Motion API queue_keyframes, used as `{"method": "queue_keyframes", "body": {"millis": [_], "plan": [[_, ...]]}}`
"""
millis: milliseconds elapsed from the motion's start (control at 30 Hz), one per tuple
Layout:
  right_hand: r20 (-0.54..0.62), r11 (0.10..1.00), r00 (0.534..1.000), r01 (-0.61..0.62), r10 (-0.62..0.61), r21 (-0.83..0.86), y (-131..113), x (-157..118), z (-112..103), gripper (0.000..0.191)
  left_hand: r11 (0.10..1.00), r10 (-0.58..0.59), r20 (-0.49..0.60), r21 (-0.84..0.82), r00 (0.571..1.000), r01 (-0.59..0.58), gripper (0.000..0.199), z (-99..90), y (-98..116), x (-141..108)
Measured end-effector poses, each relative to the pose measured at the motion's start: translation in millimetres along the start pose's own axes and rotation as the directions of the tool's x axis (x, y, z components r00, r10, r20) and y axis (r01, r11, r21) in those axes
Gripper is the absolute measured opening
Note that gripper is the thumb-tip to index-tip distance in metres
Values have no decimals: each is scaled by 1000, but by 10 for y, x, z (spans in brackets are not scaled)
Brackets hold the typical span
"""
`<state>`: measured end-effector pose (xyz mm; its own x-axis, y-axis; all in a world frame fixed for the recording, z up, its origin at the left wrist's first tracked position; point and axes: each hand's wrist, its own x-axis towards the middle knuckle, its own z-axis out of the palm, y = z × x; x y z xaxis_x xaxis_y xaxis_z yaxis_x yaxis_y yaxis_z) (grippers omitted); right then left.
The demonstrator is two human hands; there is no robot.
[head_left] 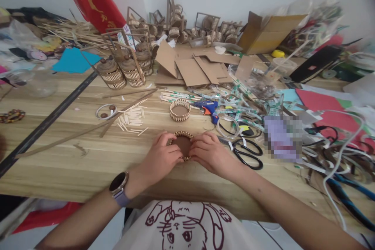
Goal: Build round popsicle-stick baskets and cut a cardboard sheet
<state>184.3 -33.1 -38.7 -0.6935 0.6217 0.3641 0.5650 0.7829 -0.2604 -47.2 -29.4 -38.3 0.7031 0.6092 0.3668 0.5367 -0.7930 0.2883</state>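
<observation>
Between my two hands, close to the table's front edge, is a small round basket with a flat brown base and a wall of short light sticks. My left hand has its fingers curled over the basket's left rim. On the opposite rim, my right hand presses with its fingers held together. Parts of the wall are hidden behind my fingers. Just beyond sits a second round basket of the same make. Short cut sticks lie scattered to the left. A blue glue gun rests right of the second basket.
Black-handled scissors lie right of my right hand. Finished lidded baskets stand at back left, beside cardboard pieces. Tangled strips and wrappers cover the right side, with a white cable. A dark strip crosses the table at left.
</observation>
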Motion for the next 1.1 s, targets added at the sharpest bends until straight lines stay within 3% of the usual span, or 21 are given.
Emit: {"method": "queue_keyframes", "body": {"millis": [167, 300, 400, 533, 833, 967, 1100], "plan": [[-58, 1000, 998, 2, 0, 27, 4, 4, 71, 16, 1000, 11, -61, -8, 998, -11, 16, 87, -23, -4], [-16, 1000, 1000, 10, -11, -23, 17, -29, 14, 14, 1000, 16, -1, -12, 1000, -16, 4, 44, -41, -17], [15, 999, 1000, 16, -16, -39, 53, -51, -41, 30, 1000, 4, 25, 19, 1000, -5, 20, -23, -80, -30], [-5, 999, 999, 51, -51, -21, 118, -45, -38, 16, 997, 52, 15, 48, 999, -53, 8, -57, -166, -30], [-5, 999, 999, 54, -54, 7, 135, 29, 19, 11, 994, 103, 58, 41, 993, -105, 15, -81, -299, 20], [7, 996, 999, 47, -47, 72, 103, 77, -49, 11, 999, 45, 116, -25, 992, -42, 14, -119, -325, 44], [64, 975, 997, -44, 30, 220, 32, 174, -233, 9, 975, -16, 196, -214, 980, 58, 20, -225, -285, 120]]}}
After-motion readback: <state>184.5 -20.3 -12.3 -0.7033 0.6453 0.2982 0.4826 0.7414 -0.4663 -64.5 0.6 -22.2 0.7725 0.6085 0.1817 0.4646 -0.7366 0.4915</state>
